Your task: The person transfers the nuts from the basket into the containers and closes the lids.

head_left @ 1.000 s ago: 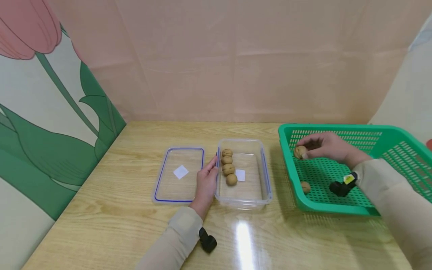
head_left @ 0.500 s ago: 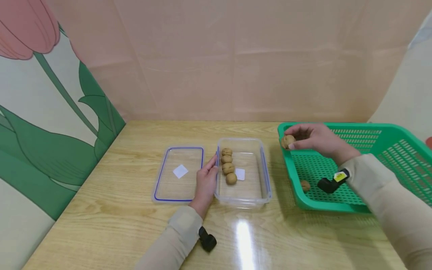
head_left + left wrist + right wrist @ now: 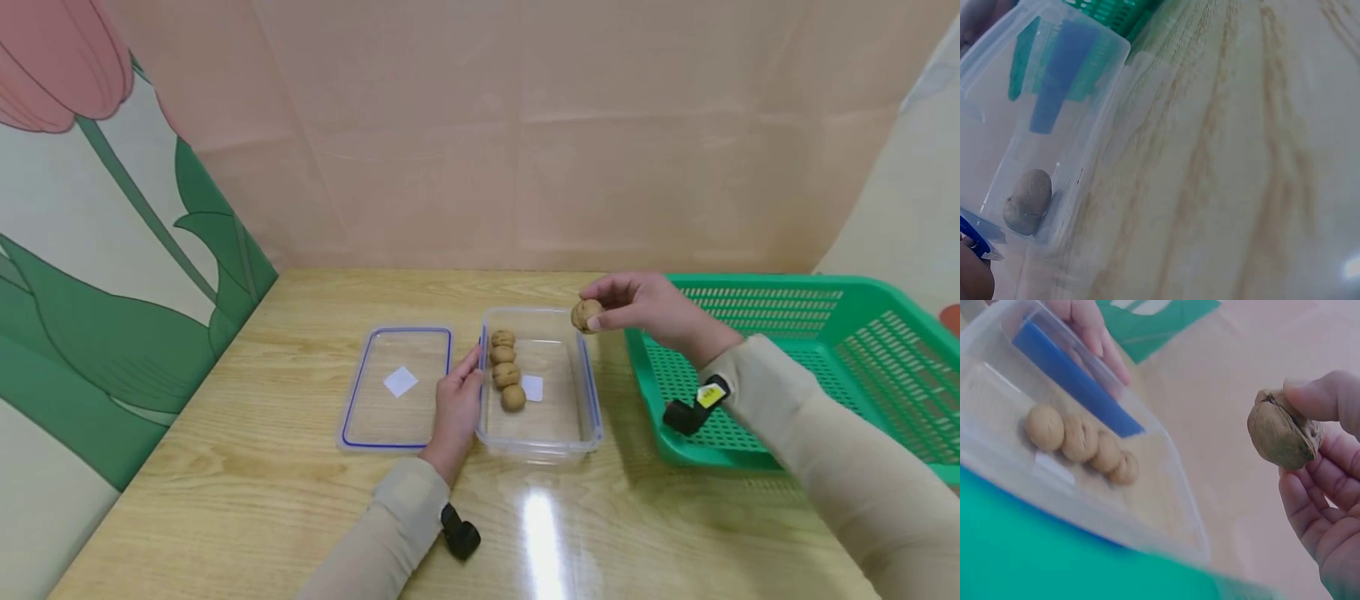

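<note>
My right hand point(image 3: 651, 310) pinches a walnut point(image 3: 587, 317) between thumb and fingers, above the right rear rim of a clear plastic box point(image 3: 558, 425). In the right wrist view the walnut point(image 3: 1282, 431) shows its seam, and the right hand point(image 3: 1335, 487) holds it from one side. Several walnuts point(image 3: 506, 375) stand in a row along the box's left wall, beside a small white square point(image 3: 532, 387). With its fingers fairly straight, my left hand point(image 3: 456, 408) rests against the outside of that left wall. A blue side flap point(image 3: 1072, 375) lies before its fingers in the right wrist view.
A clear lid point(image 3: 420, 354) with a blue seal lies left of the box. The green basket point(image 3: 817, 367) stands to the right, its near left part covered by my right arm and a black wrist camera point(image 3: 686, 417). A pinkish sheet point(image 3: 525, 167) hangs behind the table.
My right hand has carried the walnut left, out over the basket's rim and up to the box. A walnut seen earlier in the basket is hidden now. My left hand has stayed put.
</note>
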`<state>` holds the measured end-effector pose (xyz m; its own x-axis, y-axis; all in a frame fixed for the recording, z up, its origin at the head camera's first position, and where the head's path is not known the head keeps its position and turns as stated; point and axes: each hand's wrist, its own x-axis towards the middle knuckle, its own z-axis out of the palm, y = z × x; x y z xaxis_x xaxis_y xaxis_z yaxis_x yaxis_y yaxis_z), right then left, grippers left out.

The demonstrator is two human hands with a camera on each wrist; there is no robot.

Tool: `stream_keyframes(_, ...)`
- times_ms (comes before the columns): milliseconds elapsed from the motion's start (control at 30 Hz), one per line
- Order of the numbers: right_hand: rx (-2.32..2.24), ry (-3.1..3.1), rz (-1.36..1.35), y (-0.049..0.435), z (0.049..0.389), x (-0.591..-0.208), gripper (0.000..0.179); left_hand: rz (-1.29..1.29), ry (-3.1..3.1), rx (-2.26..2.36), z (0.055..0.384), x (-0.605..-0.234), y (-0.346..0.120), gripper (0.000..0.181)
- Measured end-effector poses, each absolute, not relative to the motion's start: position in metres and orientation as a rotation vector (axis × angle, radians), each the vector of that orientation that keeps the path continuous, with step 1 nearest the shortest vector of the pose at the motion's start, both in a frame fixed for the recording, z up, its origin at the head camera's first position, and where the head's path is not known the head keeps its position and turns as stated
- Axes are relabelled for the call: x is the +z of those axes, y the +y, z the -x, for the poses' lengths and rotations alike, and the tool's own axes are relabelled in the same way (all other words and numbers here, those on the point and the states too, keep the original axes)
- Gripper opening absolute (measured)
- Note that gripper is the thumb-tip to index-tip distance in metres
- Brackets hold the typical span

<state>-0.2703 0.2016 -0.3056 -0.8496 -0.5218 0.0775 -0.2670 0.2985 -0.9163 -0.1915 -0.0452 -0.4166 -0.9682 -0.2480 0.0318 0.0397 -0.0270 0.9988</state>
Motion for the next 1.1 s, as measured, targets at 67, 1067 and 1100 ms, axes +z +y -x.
stream_keyframes(67,-1.568,2.325,0.730,0.193,0.271,-0.306,0.036,-0.224,-2.040,-2.101,0.191,-0.417,-0.045,0.041)
stream_keyframes(1067,-1.183,2.292,0.739,0.111,0.267,-0.337,0.037,-0.214,-2.016,-2.098,0.193,-0.418,-0.045,0.038)
stream_keyframes(1100,-1.168,2.289,0.738,0.109,0.266,-0.338,0.036,-0.216,-2.015,-2.102,0.193,-0.418,-0.045,0.038)
